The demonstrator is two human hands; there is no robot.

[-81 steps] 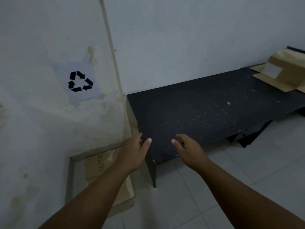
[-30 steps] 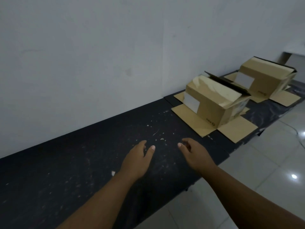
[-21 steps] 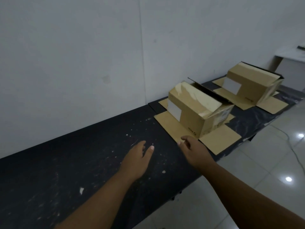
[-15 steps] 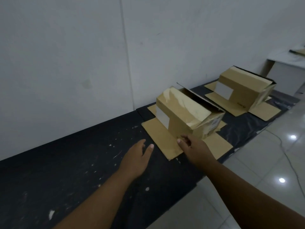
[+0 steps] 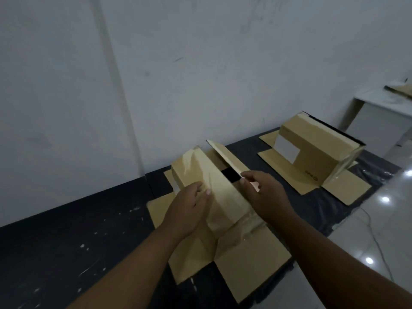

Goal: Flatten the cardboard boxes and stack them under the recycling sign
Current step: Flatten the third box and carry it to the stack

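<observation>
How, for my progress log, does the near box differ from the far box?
The near box is creased and sagging; the far box stands square. The near box has the left hand on top and the right hand pinching its raised flap; the far box is untouched. Both are brown cardboard on the black bench.

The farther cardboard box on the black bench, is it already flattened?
No, the farther cardboard box stands at full height on the black bench, with only its bottom flaps lying flat.
</observation>
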